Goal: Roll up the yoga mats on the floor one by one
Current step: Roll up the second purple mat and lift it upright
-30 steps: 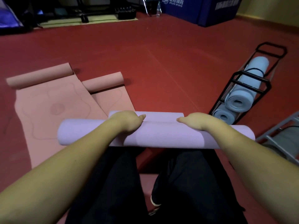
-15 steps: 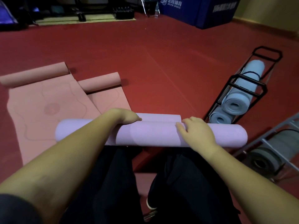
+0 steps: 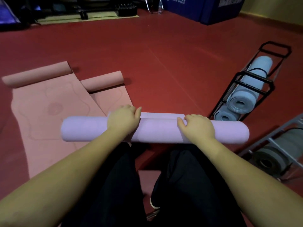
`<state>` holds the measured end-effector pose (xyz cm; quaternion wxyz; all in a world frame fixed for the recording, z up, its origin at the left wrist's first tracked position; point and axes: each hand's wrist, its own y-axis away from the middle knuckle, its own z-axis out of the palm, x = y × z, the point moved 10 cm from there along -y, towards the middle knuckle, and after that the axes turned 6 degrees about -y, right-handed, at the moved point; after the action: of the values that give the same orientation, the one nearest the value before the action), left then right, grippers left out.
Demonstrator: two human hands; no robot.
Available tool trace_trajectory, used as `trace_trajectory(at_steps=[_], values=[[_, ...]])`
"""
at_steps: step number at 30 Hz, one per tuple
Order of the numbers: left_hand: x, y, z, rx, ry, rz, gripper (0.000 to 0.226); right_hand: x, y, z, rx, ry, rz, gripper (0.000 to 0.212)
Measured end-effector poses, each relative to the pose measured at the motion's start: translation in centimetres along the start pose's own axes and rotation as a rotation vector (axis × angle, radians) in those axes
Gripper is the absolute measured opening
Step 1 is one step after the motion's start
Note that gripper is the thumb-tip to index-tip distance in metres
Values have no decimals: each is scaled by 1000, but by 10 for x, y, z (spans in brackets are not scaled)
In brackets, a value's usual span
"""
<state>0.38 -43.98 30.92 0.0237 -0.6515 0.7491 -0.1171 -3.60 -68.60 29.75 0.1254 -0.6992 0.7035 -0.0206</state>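
Both hands are pressing down on the purple mat (image 3: 155, 131), which is lying as a nearly finished roll across the floor just in front of the person's knees. The left hand (image 3: 123, 117) is resting on top of the roll left of its middle, fingers curving over the far side; the right hand (image 3: 197, 126) is sitting right of the middle, fingers bent against the surface. Neither seems to be wrapping fully around it. A short flat strip is still showing just beyond the roll, so the last turn is probably under way.

The left end of the roll is overlapping the edge of the pink mats (image 3: 54, 108), which are lying beside it, half unrolled. That could be dragging the pink edge along or skewing the roll. Uneven pressure between the hands may be making one end telescope outward. Letting go too early risks the roll springing loose. The black rack (image 3: 255, 82), holding blue rolls, is standing to the right of the roll.
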Motion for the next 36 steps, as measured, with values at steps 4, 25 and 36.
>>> trace_trajectory(at_steps=[4, 25, 36], values=[[-1, 30, 18, -6, -140, 112, 56, 5, -19, 15, -194, 9, 73, 60], [-1, 13, 21, -607, -60, -24, 70, 3, -17, 32, -700, -95, 60, 59], [1, 13, 44, -1034, 329, -300, 38, -13, 21, -5, 47, -22, -39, 54]])
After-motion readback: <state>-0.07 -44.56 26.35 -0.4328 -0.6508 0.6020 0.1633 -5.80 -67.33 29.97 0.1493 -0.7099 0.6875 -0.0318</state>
